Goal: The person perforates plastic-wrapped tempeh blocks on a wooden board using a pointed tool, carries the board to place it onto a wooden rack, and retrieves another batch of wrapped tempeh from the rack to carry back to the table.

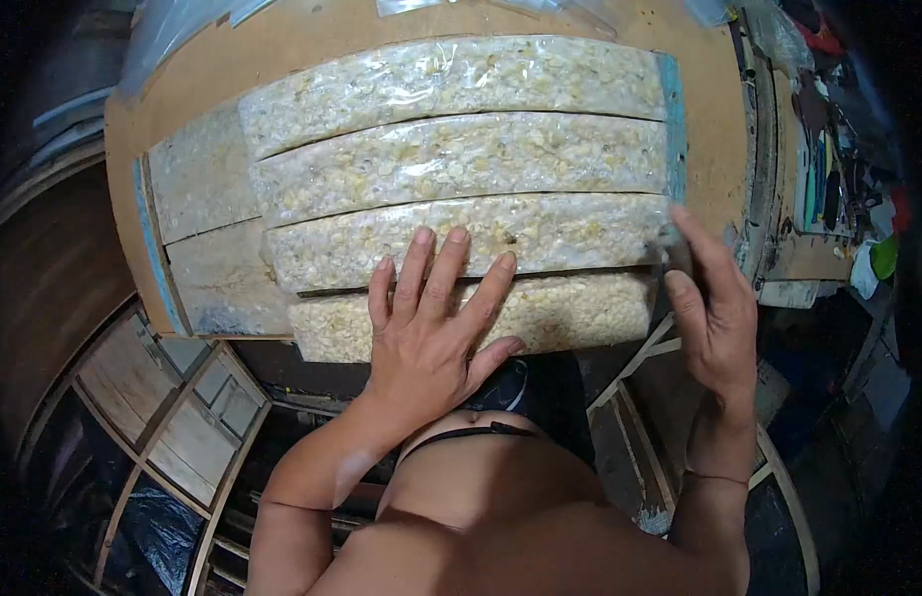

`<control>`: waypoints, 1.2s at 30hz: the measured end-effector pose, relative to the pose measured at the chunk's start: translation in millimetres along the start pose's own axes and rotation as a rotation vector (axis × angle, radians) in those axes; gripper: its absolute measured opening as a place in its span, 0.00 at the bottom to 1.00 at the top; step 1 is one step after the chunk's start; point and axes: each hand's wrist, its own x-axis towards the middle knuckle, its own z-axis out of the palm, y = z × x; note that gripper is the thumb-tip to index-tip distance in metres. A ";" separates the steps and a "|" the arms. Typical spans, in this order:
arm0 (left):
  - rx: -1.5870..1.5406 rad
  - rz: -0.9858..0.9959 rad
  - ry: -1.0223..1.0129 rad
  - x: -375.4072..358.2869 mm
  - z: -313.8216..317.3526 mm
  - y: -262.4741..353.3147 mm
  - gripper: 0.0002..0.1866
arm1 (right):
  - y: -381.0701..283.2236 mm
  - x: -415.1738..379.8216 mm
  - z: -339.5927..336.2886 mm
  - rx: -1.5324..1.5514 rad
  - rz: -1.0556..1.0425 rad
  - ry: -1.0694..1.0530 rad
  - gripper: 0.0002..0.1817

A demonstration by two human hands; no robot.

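Cream-coloured, the nearest slab (590, 313) is lying along the bench (714, 129) edge. The left hand (416, 343) is spreading open across it and the adjacent slab (580, 233), apparently steadying; the right hand (714, 308) is curling near their ends, grip unclear. Aligning is probably calling for even pressure.

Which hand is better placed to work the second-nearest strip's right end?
The right hand, probably: it is beside that end of the strip, while the left hand lies farther left, over this and the nearest strip.
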 end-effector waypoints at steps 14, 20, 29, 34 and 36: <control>0.051 -0.031 -0.015 3.9 1.7 7.1 0.36 | -17.6 22.6 29.6 -0.470 -0.381 -0.252 0.23; 0.062 -0.034 -0.022 3.4 2.9 6.6 0.36 | -21.9 21.3 38.9 -0.574 -0.419 -0.257 0.22; 0.029 -0.085 -0.048 9.6 0.4 6.4 0.41 | -27.9 20.4 39.3 -0.616 -0.401 -0.237 0.23; 0.026 -0.076 -0.028 9.4 -0.6 4.1 0.42 | -30.2 16.7 36.2 -0.626 -0.380 -0.290 0.24; 0.030 -0.073 -0.025 10.0 -0.1 3.5 0.42 | -27.1 16.4 39.9 -0.625 -0.376 -0.282 0.24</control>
